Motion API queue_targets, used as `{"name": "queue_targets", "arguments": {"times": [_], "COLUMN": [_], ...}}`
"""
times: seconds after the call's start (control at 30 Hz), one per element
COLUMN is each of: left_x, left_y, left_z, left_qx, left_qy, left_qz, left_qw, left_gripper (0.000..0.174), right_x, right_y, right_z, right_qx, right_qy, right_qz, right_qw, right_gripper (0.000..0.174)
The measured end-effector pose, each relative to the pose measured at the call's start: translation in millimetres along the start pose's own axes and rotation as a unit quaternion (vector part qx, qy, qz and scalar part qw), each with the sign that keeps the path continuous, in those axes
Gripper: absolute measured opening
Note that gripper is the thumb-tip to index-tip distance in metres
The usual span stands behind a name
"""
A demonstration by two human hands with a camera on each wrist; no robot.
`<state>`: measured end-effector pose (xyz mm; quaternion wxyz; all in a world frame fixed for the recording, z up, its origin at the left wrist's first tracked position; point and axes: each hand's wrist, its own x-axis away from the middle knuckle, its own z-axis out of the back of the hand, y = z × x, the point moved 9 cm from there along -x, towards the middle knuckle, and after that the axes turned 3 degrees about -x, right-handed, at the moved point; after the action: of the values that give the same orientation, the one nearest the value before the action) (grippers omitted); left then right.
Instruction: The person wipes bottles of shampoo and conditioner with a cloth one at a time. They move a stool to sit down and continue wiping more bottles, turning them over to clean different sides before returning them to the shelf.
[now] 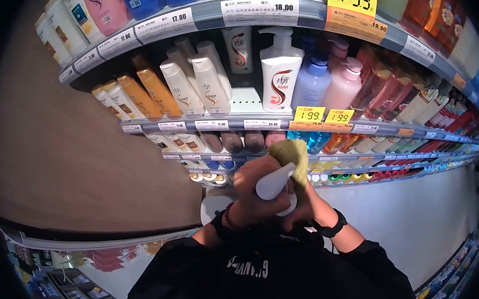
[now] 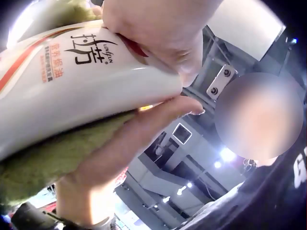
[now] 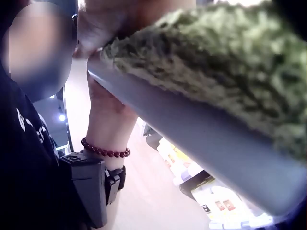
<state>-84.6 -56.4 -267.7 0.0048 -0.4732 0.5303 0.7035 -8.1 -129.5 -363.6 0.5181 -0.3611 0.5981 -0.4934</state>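
My left hand [image 1: 254,194] is raised before my chest, fingers wrapped round the white bottle [image 1: 272,183], which lies slanted. My right hand [image 1: 304,207] holds a green cloth [image 1: 291,152] pressed against the bottle's side. Stocked shelves [image 1: 221,124] stand beyond.

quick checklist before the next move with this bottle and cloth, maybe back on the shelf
1. Grip on the bottle: ok, the left hand has its fingers curled round it.
2. Cloth on the bottle: ok, the right hand holds it against the side.
3. Cap shut: cannot tell, the hands and cloth hide it.
4. Bottle wiped all round: cannot tell, the label side looks clean but the cloth covers the rest.
5. Room on the shelf: ok, there is a bare gap left of the pump bottle.
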Motion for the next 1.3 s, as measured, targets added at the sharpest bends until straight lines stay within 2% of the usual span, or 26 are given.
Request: {"name": "queue_targets", "arguments": {"times": [0.03, 0.07, 0.1, 0.17, 0.23, 0.27, 0.37, 0.43, 0.47, 0.53, 0.57, 0.6, 0.63, 0.67, 0.73, 0.9, 1.0, 1.03, 1.07, 1.13, 1.17, 1.23, 1.27, 1.3], "left_x": [3.0, 0.5, -1.9, -4.3, -1.7, -0.9, -0.7, -1.9, -1.4, -7.2, -9.5, -8.1, -3.8, 4.8, 22.3, 33.8, 39.8, 40.7, 41.3, 40.1, 44.0, 60.5, 71.2, 80.9], "left_y": [-12.2, -10.5, -16.7, -24.9, -30.3, -33.4, -33.0, -34.5, -45.6, -42.1, -33.3, -25.2, -18.8, -25.8, -35.6, -57.1, -62.6, -62.8, -58.1, -41.8, -44.3, -61.1, -71.1, -76.0], "left_z": [4.1, 9.4, 14.0, 19.9, 18.3, 17.3, 3.5, -9.2, -16.5, -28.2, -28.1, -28.5, -31.3, -35.0, -48.1, -56.7, -57.8, -57.1, -61.2, -68.5, -67.2, -70.2, -70.7, -70.8], "left_qx": [0.032, 0.063, 0.112, 0.211, 0.2, 0.194, 0.123, 0.097, 0.067, 0.052, -0.043, -0.139, -0.233, -0.268, -0.302, -0.251, -0.182, -0.15, -0.101, -0.001, 0.032, 0.069, 0.087, 0.154], "left_qy": [0.021, 0.047, 0.048, 0.069, 0.112, 0.131, 0.1, 0.071, 0.024, -0.064, -0.091, -0.117, -0.142, -0.168, -0.231, -0.298, -0.319, -0.319, -0.341, -0.385, -0.406, -0.462, -0.488, -0.501], "left_qz": [0.07, 0.066, 0.088, 0.107, 0.135, 0.149, 0.145, 0.17, 0.205, 0.183, 0.123, 0.064, 0.005, 0.013, 0.011, 0.114, 0.128, 0.128, 0.119, 0.1, 0.194, 0.25, 0.278, 0.317], "left_qw": [0.997, 0.995, 0.989, 0.969, 0.964, 0.961, 0.977, 0.978, 0.976, 0.98, 0.987, 0.981, 0.962, 0.949, 0.925, 0.914, 0.921, 0.927, 0.927, 0.917, 0.893, 0.848, 0.823, 0.79], "left_gripper": [0.012, 0.013, 0.014, 0.017, 0.017, 0.017, 0.021, 0.025, 0.041, 0.062, 0.07, 0.079, 0.087, 0.101, 0.105, 0.109, 0.105, 0.103, 0.1, 0.092, 0.088, 0.087, 0.087, 0.087], "right_x": [-0.3, -1.5, -2.9, -4.0, -2.4, -2.4, -1.1, -8.6, -10.1, -4.1, -2.4, -0.8, 3.4, 3.6, 1.7, 9.1, 15.8, 18.1, 26.3, 27.3, 26.9, 22.1, 25.0, 22.0], "right_y": [0.6, 1.0, -5.3, -7.6, -9.5, -13.5, -37.7, -35.2, -34.0, -19.5, -21.4, -20.7, -18.3, -22.9, -31.9, -26.2, -24.5, -29.2, -17.0, -16.3, -19.4, -33.1, -40.7, -41.5], "right_z": [-1.2, -2.8, -4.6, -6.1, -7.7, -5.3, 0.0, 7.6, 10.9, 29.7, 36.0, 42.0, 50.0, 57.5, 66.4, 68.3, 83.0, 88.6, 94.8, 108.0, 114.2, 116.0, 121.1, 123.0], "right_qx": [0.036, 0.071, 0.057, 0.054, 0.098, 0.138, 0.262, 0.308, 0.329, 0.091, -0.065, -0.221, -0.234, -0.263, -0.277, -0.233, -0.269, -0.257, -0.257, -0.271, -0.271, -0.269, -0.234, -0.238], "right_qy": [-0.014, -0.028, -0.04, -0.033, -0.034, -0.007, 0.078, 0.128, 0.152, 0.155, 0.2, 0.239, 0.274, 0.324, 0.37, 0.436, 0.398, 0.411, 0.382, 0.352, 0.322, 0.26, 0.293, 0.282], "right_qz": [-0.001, -0.001, -0.038, -0.044, -0.061, -0.031, 0.067, 0.032, 0.014, -0.048, -0.01, 0.027, -0.038, 0.007, 0.053, 0.075, 0.107, 0.094, 0.017, 0.049, 0.076, 0.131, 0.144, 0.132], "right_qw": [0.999, 0.997, 0.997, 0.997, 0.993, 0.99, 0.96, 0.942, 0.932, 0.983, 0.978, 0.945, 0.932, 0.908, 0.885, 0.866, 0.87, 0.87, 0.887, 0.895, 0.904, 0.918, 0.916, 0.92], "right_gripper": [0.097, 0.1, 0.099, 0.096, 0.094, 0.089, 0.072, 0.069, 0.067, 0.066, 0.065, 0.063, 0.062, 0.06, 0.06, 0.055, 0.051, 0.053, 0.057, 0.058, 0.056, 0.053, 0.048, 0.044]}}
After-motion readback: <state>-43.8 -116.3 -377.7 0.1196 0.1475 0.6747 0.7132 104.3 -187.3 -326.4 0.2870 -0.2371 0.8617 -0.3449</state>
